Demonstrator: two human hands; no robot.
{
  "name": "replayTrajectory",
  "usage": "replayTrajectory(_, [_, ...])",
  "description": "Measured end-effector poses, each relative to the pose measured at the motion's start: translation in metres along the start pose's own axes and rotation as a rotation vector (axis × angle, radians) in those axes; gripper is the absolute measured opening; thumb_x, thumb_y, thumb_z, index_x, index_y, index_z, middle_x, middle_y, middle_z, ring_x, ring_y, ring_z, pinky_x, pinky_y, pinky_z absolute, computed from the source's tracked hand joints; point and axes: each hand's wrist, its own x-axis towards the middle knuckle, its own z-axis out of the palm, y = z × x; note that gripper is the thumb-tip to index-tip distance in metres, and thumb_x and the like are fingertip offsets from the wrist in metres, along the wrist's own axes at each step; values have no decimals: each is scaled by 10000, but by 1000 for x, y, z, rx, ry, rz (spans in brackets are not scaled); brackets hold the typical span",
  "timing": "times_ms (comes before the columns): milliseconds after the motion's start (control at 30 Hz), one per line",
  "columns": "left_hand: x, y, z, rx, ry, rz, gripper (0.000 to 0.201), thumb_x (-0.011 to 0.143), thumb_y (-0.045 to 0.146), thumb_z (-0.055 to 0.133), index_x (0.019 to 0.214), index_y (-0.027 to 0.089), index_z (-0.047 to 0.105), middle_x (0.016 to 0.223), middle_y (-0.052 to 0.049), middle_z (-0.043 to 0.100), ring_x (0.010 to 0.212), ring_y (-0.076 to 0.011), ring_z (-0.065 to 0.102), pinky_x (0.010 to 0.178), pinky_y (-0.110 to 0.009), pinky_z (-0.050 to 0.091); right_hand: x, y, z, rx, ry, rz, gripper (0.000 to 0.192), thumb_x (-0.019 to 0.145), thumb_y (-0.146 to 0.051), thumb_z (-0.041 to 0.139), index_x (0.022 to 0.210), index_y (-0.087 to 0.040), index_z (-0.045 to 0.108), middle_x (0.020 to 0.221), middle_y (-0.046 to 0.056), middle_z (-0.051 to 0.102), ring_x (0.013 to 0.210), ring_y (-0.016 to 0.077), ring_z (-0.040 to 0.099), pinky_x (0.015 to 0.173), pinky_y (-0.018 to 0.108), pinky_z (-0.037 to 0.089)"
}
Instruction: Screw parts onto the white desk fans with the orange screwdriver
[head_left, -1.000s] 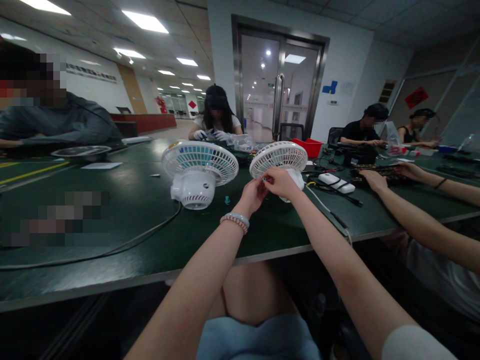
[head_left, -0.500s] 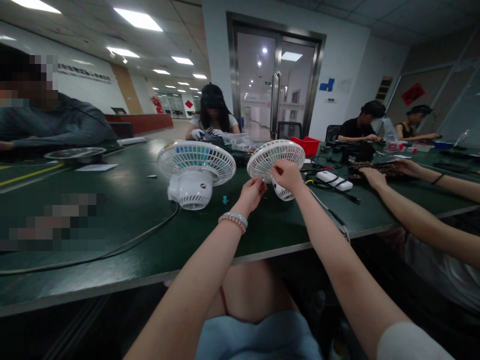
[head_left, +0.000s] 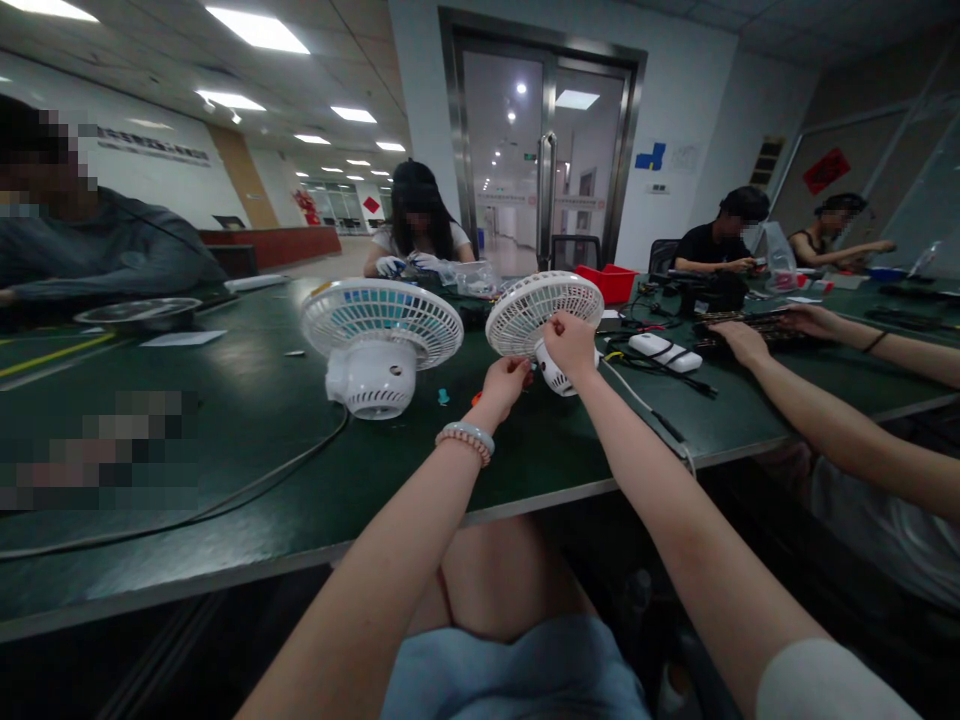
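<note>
Two small white fans are on the dark green table (head_left: 247,400). The left fan (head_left: 379,340) rests on the table, grille up, with blue blades inside. My right hand (head_left: 570,342) grips the lower rim of the right fan (head_left: 541,310) and holds it tilted above the table. My left hand (head_left: 507,382) is just below and left of it, fingers curled near the fan's motor housing; whether it pinches a small part I cannot tell. A bead bracelet is on my left wrist. A small blue piece (head_left: 444,397) lies on the table between the fans.
A black cable (head_left: 225,497) runs across the table at left. A white power bank (head_left: 664,352) and cords lie to the right, near a co-worker's arms (head_left: 817,420). A red bin (head_left: 607,280) stands behind. Other people sit around the table.
My right hand has lifted the right fan a little and tipped it, moving up its rim. My left hand has dropped slightly away from it. The view shifted left.
</note>
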Motion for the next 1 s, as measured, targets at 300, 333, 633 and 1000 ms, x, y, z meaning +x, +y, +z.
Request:
replayTrajectory(300, [2, -2, 2, -42, -21, 8, 116, 693, 72, 618, 796, 116, 590, 731, -20, 616, 627, -88, 566, 699, -274, 472, 0, 3, 3, 43, 63, 5, 209, 790, -247, 405, 677, -179, 568, 622, 10, 564, 617, 145, 498, 656, 252, 356])
replayTrajectory(333, [2, -2, 3, -48, -26, 4, 119, 693, 69, 619, 799, 115, 588, 729, -20, 615, 626, -87, 567, 698, -275, 473, 0, 3, 3, 43, 63, 5, 206, 789, -247, 409, 678, -179, 569, 623, 9, 563, 615, 144, 497, 655, 252, 355])
replayTrajectory(633, [1, -3, 2, 58, -16, 73, 154, 645, 84, 670, 765, 136, 589, 686, -14, 613, 617, -104, 570, 668, -270, 462, 0, 2, 1, 14, 26, -12, 227, 797, -274, 399, 664, -182, 559, 633, 14, 563, 623, 145, 495, 647, 253, 348])
replayTrajectory(1000, [0, -2, 1, 225, -1, 155, 188, 595, 126, 704, 748, 161, 600, 702, -15, 629, 633, -114, 554, 638, -244, 425, -1, 0, 1, -8, -2, -14, 219, 783, -263, 416, 652, -180, 571, 615, 12, 558, 601, 139, 481, 641, 252, 345])
